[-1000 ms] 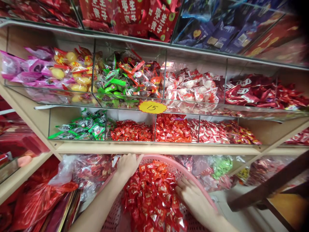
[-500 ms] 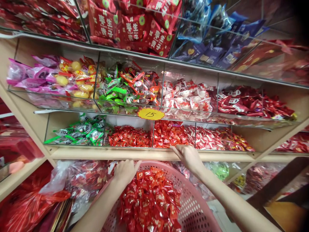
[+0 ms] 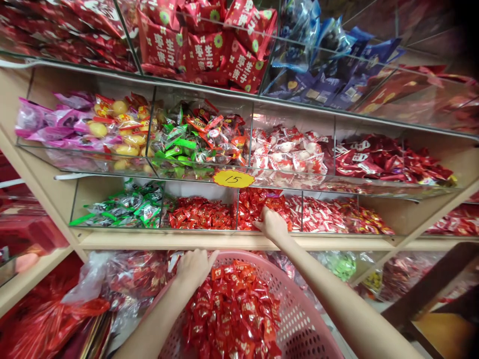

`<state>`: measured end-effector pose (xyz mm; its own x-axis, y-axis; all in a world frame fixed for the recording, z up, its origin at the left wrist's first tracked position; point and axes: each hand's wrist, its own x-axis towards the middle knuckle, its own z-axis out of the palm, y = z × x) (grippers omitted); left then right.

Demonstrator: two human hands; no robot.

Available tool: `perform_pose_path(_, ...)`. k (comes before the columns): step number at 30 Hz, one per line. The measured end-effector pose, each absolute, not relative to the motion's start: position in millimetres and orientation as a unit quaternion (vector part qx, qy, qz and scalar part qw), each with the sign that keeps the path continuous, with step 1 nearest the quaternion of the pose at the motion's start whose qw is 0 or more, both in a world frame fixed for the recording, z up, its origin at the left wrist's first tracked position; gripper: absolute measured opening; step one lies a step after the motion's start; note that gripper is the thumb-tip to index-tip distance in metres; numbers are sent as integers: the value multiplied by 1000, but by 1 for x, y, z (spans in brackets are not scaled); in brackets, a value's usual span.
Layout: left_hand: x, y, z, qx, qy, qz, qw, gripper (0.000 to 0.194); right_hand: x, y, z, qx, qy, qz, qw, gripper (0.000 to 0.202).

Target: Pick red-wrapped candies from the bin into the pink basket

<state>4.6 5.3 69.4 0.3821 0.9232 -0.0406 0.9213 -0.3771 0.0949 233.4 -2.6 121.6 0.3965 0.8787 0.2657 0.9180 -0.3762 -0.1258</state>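
My left hand (image 3: 192, 267) is closed over the far rim of a pink perforated plastic basket (image 3: 299, 314). Inside the basket lies a heap of red-wrapped candies (image 3: 235, 304). Raised to the lowest shelf compartments, my right hand (image 3: 275, 224) is at the front of the bin of red-wrapped candies (image 3: 249, 202). Its thumb side faces left, and the back of the hand hides most of its fingers. Whether they touch or hold any candy, I cannot make out.
Clear dividers and a front panel (image 3: 198, 229) bound the low bins. Green-wrapped sweets (image 3: 138, 207) lie left, red-and-white ones (image 3: 322, 214) right. Above hangs a yellow "15" price tag (image 3: 234, 178). Plastic bags (image 3: 138, 274) sit under the wooden shelf edge (image 3: 130, 242).
My right hand has moved up and slightly left, from the shelf edge to in front of the red candies. My left hand and the basket stay in place.
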Motion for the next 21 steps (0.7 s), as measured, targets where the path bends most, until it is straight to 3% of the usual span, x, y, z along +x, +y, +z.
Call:
perform_pose_path(7, 5, 5, 71, 826, 560, 3, 58, 64, 241, -17, 124, -813, -551, -76, 170, 16)
perform_pose_path(11, 5, 4, 73, 832, 553, 3, 42, 63, 240, -45, 126, -745, -594, -86, 292, 17)
perform_pose_path(15, 5, 3, 74, 832, 553, 3, 38, 62, 229, -81, 112, -630, -667, 23, 397, 18)
perform_pose_path(21, 4, 3, 72, 834, 551, 3, 39, 63, 220, -125, 75, -591, -741, 97, 303, 10)
